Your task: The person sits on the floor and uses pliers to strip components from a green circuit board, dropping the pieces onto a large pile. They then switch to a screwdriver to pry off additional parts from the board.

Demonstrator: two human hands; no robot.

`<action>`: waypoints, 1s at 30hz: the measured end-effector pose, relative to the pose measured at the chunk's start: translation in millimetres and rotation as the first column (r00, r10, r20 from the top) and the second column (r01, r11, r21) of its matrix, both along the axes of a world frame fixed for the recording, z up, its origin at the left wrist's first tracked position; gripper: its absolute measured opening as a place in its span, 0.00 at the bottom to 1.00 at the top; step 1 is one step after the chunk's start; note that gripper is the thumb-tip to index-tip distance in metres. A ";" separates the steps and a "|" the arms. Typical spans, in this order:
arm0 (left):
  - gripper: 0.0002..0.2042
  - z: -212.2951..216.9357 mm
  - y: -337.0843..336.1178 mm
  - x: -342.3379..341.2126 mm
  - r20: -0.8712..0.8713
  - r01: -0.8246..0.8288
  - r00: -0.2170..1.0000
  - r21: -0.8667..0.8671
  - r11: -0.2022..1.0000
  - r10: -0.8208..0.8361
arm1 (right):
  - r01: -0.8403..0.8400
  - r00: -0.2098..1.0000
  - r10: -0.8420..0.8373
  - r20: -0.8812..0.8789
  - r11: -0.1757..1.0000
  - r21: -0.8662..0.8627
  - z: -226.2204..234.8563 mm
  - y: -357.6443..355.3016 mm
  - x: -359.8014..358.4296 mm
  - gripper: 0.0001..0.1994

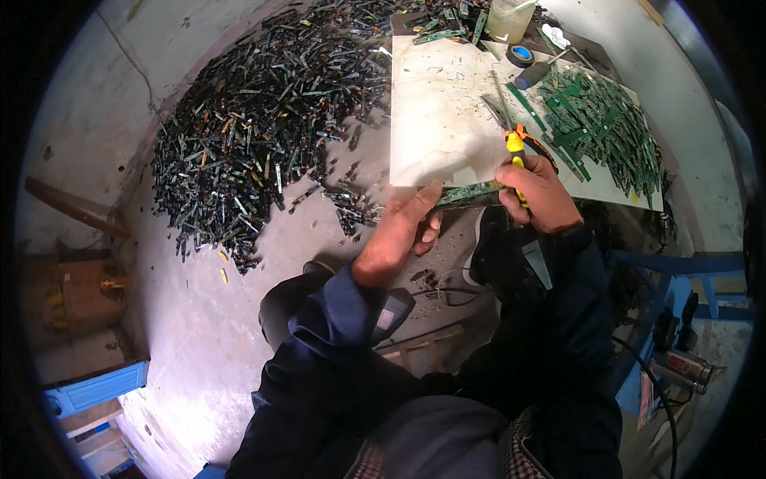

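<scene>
My left hand (408,222) is closed on one end of a narrow green circuit board strip (469,193), held level at the near edge of the white board (443,104). The fingers of my right hand (542,195) are wrapped round the yellow and black handle of a screwdriver (515,145), its long shaft pointing away from me. The strip's other end reaches to my right hand; whether those fingers also grip it is hidden. Just beyond that hand, pliers with orange and black handles (538,145) lie on the white board, partly behind the screwdriver.
Green board strips (598,120) are piled on the board's right side. Behind them are a dark-handled tool (532,76), a roll of black tape (520,55) and a cloudy plastic container (511,20). Dark strips (263,120) heap on the floor at left. Blue frames stand at both sides.
</scene>
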State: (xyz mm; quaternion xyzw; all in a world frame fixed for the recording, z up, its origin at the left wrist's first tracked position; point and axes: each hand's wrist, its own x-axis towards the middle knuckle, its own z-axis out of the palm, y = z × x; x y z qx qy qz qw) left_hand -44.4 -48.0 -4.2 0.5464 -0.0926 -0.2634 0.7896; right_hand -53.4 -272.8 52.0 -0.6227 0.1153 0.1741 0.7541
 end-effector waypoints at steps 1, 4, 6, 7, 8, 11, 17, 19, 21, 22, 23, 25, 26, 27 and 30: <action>0.18 1.6 0.1 0.8 -0.102 0.030 0.994 -0.029 0.999 -0.033 | 0.032 0.999 -0.030 0.038 0.999 -0.043 -1.9 0.7 2.1 0.08; 0.20 3.1 -0.1 0.2 0.019 0.061 0.998 -0.009 0.998 -0.061 | 0.166 0.984 -0.158 0.087 0.982 -0.094 0.9 13.7 5.1 0.10; 0.21 -5.4 -1.2 0.1 0.037 0.065 0.997 0.011 0.998 -0.065 | 0.271 0.959 -0.264 0.105 0.960 -0.062 3.1 21.7 4.7 0.10; 0.22 -7.7 -1.4 0.1 0.037 0.070 0.997 0.019 0.997 -0.070 | 0.255 0.962 -0.249 0.108 0.966 -0.046 2.9 21.0 5.3 0.09; 0.23 -8.7 -1.3 0.2 0.022 0.081 0.996 0.027 0.996 -0.081 | 0.239 0.966 -0.234 0.111 0.971 -0.031 2.5 19.4 6.1 0.09; 0.25 -15.9 2.2 0.6 -0.098 0.118 0.988 -0.038 0.992 -0.122 | 0.198 0.972 -0.199 0.126 0.980 0.026 3.7 17.8 6.9 0.09; 0.26 -9.7 -5.8 -11.1 0.186 0.006 0.980 0.320 0.948 -0.069 | 0.186 0.971 -0.186 0.153 0.982 0.014 0.3 15.9 6.4 0.11; 0.26 -6.1 -5.3 -11.5 0.206 -0.004 0.976 0.329 0.944 -0.068 | 0.186 0.971 -0.183 0.156 0.983 -0.004 0.0 16.6 7.0 0.11; 0.23 -0.8 -5.2 -11.7 0.196 0.009 0.978 0.330 0.944 -0.078 | 0.186 0.971 -0.177 0.159 0.982 -0.038 -0.6 16.8 6.9 0.11; 0.21 2.7 -5.7 -11.2 0.183 0.022 0.979 0.352 0.936 -0.092 | 0.187 0.970 -0.179 0.162 0.982 -0.037 -1.4 16.6 6.9 0.11; 0.19 6.7 -5.5 -11.2 0.174 0.035 0.979 0.380 0.924 -0.109 | 0.189 0.969 -0.181 0.166 0.981 -0.036 -2.6 16.4 7.0 0.11; 0.17 11.7 -3.8 -9.4 0.167 0.063 0.973 0.480 0.875 -0.161 | 0.199 0.968 -0.190 0.163 0.979 -0.039 -3.4 17.5 7.0 0.11; 0.16 14.5 -3.2 -9.3 0.164 0.080 0.966 0.543 0.836 -0.199 | 0.207 0.968 -0.198 0.157 0.977 -0.042 -2.7 19.2 6.6 0.11; 0.16 16.9 -2.6 -8.7 0.162 0.095 0.957 0.611 0.786 -0.241 | 0.216 0.967 -0.207 0.151 0.975 -0.047 -1.8 20.4 6.1 0.10; 0.17 23.1 -2.9 -6.3 0.130 0.127 0.920 0.795 0.593 -0.371 | 0.222 0.966 -0.217 0.144 0.975 -0.022 -0.8 22.5 5.9 0.10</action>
